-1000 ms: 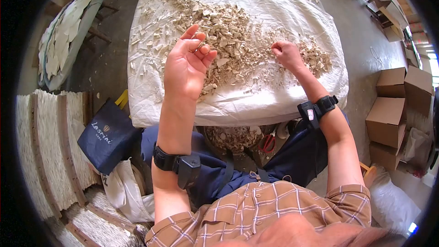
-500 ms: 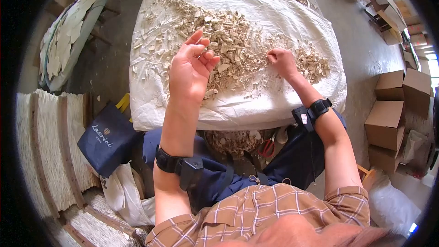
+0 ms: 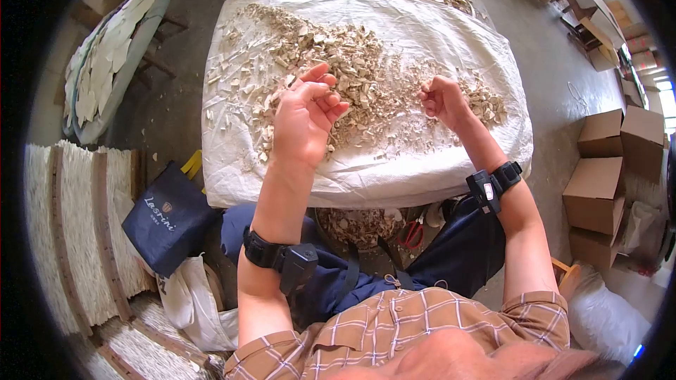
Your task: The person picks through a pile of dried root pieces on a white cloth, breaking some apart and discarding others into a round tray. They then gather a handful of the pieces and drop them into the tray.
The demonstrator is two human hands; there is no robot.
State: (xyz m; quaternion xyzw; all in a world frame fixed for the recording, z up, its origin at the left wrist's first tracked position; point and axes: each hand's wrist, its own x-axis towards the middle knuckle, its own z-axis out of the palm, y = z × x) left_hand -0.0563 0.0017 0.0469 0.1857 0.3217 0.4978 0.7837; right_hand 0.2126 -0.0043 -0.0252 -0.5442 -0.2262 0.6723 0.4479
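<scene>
A wide heap of pale, dry, broken chips (image 3: 345, 63) lies on a white cloth (image 3: 338, 186) over the table before me. Over the heap's left part, my left hand (image 3: 306, 116) is raised with the palm partly up, its fingers curled in toward the thumb. Whatever is between those fingers is too small to make out. My right hand (image 3: 445, 102) is closed in a pinch above the thinner chips, left of a smaller pile (image 3: 487, 107). Its fingertips hide what they grip.
A container of similar bits (image 3: 362, 229) and red-handled scissors (image 3: 410, 235) are below the table edge, between my legs. A navy bag (image 3: 165, 218) stands at left near stacked pale sheets (image 3: 74, 232). Cardboard boxes (image 3: 591, 186) stand at right.
My right hand has shifted slightly right and turned, showing more of its curled fingers. My left hand sits a little lower and to the right. The view has tilted slightly.
</scene>
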